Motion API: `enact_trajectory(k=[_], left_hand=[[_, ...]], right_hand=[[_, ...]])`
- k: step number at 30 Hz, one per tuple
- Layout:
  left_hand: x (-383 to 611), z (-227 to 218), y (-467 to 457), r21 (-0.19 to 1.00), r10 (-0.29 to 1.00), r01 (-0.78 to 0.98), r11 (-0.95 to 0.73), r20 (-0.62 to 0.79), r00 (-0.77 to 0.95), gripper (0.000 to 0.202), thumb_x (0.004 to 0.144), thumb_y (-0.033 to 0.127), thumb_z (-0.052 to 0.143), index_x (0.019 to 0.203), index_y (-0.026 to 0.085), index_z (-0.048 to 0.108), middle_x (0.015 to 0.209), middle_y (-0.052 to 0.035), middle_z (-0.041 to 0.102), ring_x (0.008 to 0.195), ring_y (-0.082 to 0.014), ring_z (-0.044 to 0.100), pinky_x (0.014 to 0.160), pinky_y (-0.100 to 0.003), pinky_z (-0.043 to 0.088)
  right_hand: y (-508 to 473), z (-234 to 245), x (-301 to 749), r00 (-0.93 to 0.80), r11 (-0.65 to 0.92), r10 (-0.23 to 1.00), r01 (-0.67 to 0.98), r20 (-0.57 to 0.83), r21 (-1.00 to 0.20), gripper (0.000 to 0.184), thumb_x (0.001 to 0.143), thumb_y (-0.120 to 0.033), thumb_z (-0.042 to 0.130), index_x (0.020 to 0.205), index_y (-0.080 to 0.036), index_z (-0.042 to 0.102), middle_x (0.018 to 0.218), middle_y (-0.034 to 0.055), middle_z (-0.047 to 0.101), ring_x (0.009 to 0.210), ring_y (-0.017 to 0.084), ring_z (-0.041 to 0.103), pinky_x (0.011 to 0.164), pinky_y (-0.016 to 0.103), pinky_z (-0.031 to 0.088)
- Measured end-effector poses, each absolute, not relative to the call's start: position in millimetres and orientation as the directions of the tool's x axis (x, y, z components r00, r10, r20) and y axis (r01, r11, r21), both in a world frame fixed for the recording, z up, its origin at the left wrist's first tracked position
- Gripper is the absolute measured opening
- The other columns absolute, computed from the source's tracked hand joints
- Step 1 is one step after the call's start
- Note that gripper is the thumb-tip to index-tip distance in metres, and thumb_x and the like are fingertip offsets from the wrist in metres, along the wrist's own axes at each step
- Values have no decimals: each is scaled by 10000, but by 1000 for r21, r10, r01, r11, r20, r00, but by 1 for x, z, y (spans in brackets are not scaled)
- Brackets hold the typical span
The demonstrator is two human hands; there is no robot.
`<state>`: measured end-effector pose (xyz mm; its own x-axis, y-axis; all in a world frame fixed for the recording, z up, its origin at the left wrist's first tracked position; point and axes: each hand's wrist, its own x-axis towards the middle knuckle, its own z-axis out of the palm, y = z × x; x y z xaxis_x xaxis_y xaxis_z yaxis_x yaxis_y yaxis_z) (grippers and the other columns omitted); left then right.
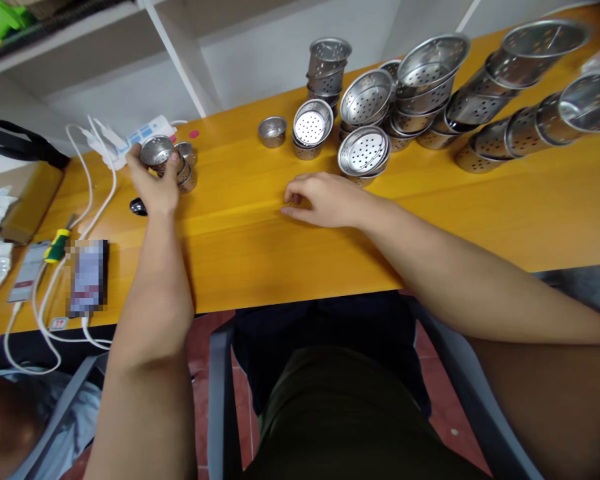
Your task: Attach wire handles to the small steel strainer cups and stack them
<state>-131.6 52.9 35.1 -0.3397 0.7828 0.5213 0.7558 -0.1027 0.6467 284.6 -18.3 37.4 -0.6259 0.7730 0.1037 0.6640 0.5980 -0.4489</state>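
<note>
At the left of the desk my left hand (pixel 157 183) has its thumb and fingers around the rim of a perforated metal cup (pixel 157 151). A short stack of similar cups (pixel 187 179) stands right beside that hand, partly hidden behind it. Over the middle of the desk, my right hand (pixel 325 199) is loosely curled, thumb apart from the fingers, holding nothing. Just beyond its knuckles lies a tilted perforated cup (pixel 364 152) nested in others. A single small cup (pixel 273 132) stands upright farther back.
Tall leaning stacks of perforated cups (pixel 485 87) line the back right. Left are a white power strip (pixel 153 130), cables, a green-yellow screwdriver (pixel 57 246), two phones (pixel 88 277) and a cardboard box (pixel 37 200). White shelving (pixel 280 53) rises behind. Another person's arm (pixel 10 413) shows lower left.
</note>
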Motion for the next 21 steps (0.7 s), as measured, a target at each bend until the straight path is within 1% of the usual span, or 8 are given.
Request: enact_trajectory(k=[4, 8, 9, 11, 15, 16, 18, 21], left_hand=[[-152, 25, 61, 641, 800, 759, -109, 510, -316, 774, 1098, 456, 928, 1609, 162, 426, 1770, -161, 681, 1605, -270, 676, 1501, -575, 533], [-160, 20, 66, 638, 811, 763, -103, 498, -307, 1157, 988, 1015, 852, 1600, 148, 392, 1799, -183, 624, 1641, -234, 634, 1523, -505, 514], [-160, 20, 66, 641, 811, 762, -97, 494, -313, 1218, 938, 1088, 835, 1583, 152, 396, 1780, -179, 623, 1644, -230, 619, 1540, -492, 491], [-156, 24, 65, 646, 813, 759, -86, 486, -321, 1145, 960, 1023, 881, 1557, 175, 396, 1759, -165, 619, 1646, -233, 595, 1570, -505, 443], [-134, 40, 50, 664, 838, 747, -29, 424, -344, 771, 1164, 567, 903, 1555, 192, 355, 1801, -158, 571, 1739, -263, 545, 1604, -596, 343], [-126, 45, 44, 657, 852, 754, -29, 410, -325, 749, 1182, 578, 887, 1557, 199, 361, 1780, -146, 591, 1760, -282, 537, 1612, -637, 315], [-108, 56, 31, 592, 938, 792, -149, 339, -77, 769, 1186, 748, 854, 1569, 236, 428, 1682, -94, 690, 1822, -313, 495, 1611, -710, 311], [-84, 71, 18, 544, 929, 793, -274, 363, 73, 823, 1127, 865, 868, 1558, 243, 546, 1610, -84, 751, 1827, -328, 512, 1623, -704, 356]], right_hand=[[-18, 36, 282, -624, 583, 778, 671, 76, -458, 213, 1193, -422, 818, 1219, -211, 838, 1243, 139, 892, 1055, 310, 775, 876, 420, 463], [-18, 35, 281, -622, 569, 781, 665, 63, -484, 197, 1186, -405, 830, 1216, -211, 847, 1200, 133, 898, 1019, 303, 769, 865, 414, 454], [-18, 35, 281, -622, 567, 781, 662, 62, -490, 194, 1184, -402, 833, 1216, -211, 849, 1184, 129, 898, 1003, 300, 767, 864, 413, 455], [-18, 34, 280, -624, 563, 780, 657, 58, -501, 190, 1182, -400, 840, 1210, -212, 851, 1159, 121, 896, 979, 290, 762, 855, 409, 452], [-19, 35, 279, -623, 554, 781, 656, 47, -513, 175, 1183, -388, 849, 1199, -214, 855, 1117, 101, 889, 944, 265, 748, 844, 396, 445], [-19, 35, 279, -621, 550, 783, 656, 45, -517, 167, 1180, -381, 852, 1200, -216, 857, 1108, 97, 886, 934, 262, 745, 842, 395, 445], [-20, 36, 279, -615, 542, 787, 657, 43, -525, 159, 1175, -374, 855, 1200, -217, 858, 1105, 97, 884, 929, 265, 746, 841, 397, 447], [-21, 37, 280, -614, 541, 788, 659, 41, -523, 164, 1174, -383, 854, 1202, -222, 860, 1125, 101, 892, 950, 273, 759, 849, 400, 456]])
